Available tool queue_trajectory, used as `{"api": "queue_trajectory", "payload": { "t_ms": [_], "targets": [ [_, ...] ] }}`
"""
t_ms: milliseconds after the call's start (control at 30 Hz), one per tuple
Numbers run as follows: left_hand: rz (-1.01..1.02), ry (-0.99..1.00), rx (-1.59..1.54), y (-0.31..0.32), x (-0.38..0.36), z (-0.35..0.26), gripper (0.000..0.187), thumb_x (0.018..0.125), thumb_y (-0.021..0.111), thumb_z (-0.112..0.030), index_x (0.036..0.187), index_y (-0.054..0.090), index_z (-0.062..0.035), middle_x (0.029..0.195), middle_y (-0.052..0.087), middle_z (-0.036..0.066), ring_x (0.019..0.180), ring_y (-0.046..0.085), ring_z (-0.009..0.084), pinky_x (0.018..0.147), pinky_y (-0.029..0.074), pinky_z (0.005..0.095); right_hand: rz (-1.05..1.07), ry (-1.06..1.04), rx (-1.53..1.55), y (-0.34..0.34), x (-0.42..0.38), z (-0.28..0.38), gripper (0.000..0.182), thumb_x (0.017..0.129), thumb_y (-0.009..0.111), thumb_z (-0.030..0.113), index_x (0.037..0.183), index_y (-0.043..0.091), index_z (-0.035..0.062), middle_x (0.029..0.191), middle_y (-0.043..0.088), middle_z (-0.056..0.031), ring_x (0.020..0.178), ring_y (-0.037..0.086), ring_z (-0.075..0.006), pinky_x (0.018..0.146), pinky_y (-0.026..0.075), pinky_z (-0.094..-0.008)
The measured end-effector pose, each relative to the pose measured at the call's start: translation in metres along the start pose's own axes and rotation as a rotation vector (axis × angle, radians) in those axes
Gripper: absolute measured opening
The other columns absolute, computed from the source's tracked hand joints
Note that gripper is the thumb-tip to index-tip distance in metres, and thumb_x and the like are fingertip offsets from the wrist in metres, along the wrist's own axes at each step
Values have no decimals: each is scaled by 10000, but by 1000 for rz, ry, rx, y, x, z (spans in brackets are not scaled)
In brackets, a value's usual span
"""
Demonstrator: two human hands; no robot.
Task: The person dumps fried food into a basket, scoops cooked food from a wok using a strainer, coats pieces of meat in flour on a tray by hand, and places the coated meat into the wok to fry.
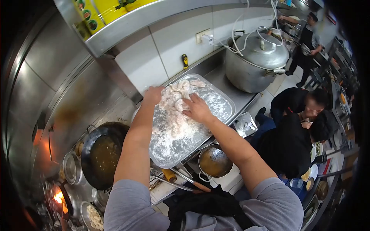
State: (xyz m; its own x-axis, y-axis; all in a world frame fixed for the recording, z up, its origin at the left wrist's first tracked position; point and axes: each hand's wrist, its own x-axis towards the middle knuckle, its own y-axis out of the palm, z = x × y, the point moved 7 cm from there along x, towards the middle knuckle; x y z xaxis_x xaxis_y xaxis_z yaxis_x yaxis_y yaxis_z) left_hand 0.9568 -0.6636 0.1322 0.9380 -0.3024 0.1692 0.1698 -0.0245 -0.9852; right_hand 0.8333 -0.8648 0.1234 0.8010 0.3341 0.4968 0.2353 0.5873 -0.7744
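Note:
A metal tray (219, 96) dusted with white flour lies in front of me on the steel counter. Flour-coated pieces (175, 101) are heaped in its upper left and middle part. My left hand (154, 94) is at the tray's left edge, against the heap; its fingertips are hidden among the coated pieces. On the right side of the heap rests my right hand (198, 109), its fingers spread over the pieces, with nothing visibly gripped.
A wok of oil (103, 156) stands at left, above a flame (59, 197). A lidded pot (254, 63) sits behind right. Below the tray are a small pot (215, 161) and long-handled utensils (181, 181). Several people (287, 142) are at right.

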Motion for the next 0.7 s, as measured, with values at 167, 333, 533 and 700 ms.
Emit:
{"api": "queue_trajectory", "payload": {
  "t_ms": [167,333,533,700],
  "targets": [
    [5,-69,224,-19,-9,-4,275,824,535,-103,1082,604,-164,1116,613,77,1086,533,286,908,417,456,-67,17,153,-6,5,-12,478,774,679,231,1226,563,128,1195,547,-185,1141,500,-371,934,437,-426],
    [-42,-176,-123,-32,-41,11,281,790,544,-113,1062,607,-83,1132,605,131,1009,575,366,849,451,527,-245,313,326,-27,8,-65,376,816,617,190,1173,576,79,1051,621,-205,967,590,-378,842,473,-424],
    [380,-517,-1012,-21,-117,-29,741,849,630,-373,1444,267,-122,1386,412,174,1184,488,323,904,460,460,126,522,157,-24,21,-83,536,878,591,326,1319,437,63,1013,638,-235,985,604,-373,845,478,-414],
    [161,-334,-1495,10,-102,-101,789,828,697,-197,1459,226,-143,1406,374,170,1217,457,296,910,465,398,212,475,582,57,35,-32,650,886,593,378,1397,346,60,1165,596,-220,1136,543,-311,917,449,-382]
  ]
}}
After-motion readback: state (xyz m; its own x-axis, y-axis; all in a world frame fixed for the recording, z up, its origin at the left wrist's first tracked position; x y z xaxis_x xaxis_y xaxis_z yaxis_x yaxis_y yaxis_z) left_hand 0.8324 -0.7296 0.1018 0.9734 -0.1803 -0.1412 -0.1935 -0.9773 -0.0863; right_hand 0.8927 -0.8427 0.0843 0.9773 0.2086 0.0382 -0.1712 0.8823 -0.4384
